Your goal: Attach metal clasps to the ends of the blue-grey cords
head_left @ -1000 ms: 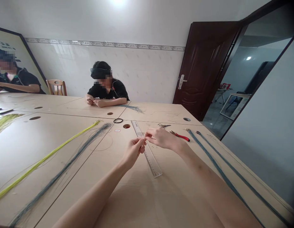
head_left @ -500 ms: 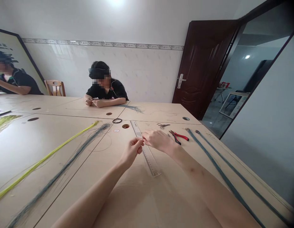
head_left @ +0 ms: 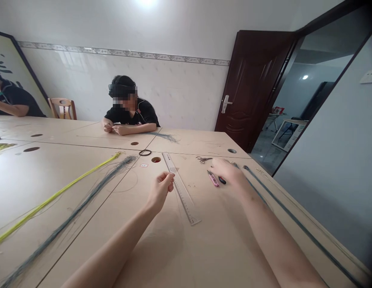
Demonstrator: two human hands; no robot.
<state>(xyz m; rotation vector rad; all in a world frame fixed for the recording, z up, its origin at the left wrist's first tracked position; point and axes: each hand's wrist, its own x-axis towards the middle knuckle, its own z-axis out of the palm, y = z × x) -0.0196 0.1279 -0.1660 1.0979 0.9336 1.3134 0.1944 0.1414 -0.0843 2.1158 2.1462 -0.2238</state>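
Note:
My left hand (head_left: 161,188) is closed in a pinch above the upper half of a clear ruler (head_left: 185,196); whatever lies between the fingertips is too small to make out. Over to the right, my right hand (head_left: 226,170) is over the pliers (head_left: 222,180), covering most of them so that only a dark handle end shows. Its fingers are smeared and partly hidden. Pink thread snips (head_left: 213,179) lie just below that hand, and small scissors (head_left: 203,159) rest to its left.
Blue-grey strand bundles (head_left: 89,196) and a yellow one (head_left: 58,196) stretch across the table's left side. Another blue-grey bundle (head_left: 294,216) runs along the right edge. A black ring (head_left: 145,153) lies near a cable hole (head_left: 156,160). A person (head_left: 130,108) sits opposite.
My right hand has left my left hand and moved right, over the pliers. The pink snips now show. My left hand keeps its pinch; the view has shifted slightly.

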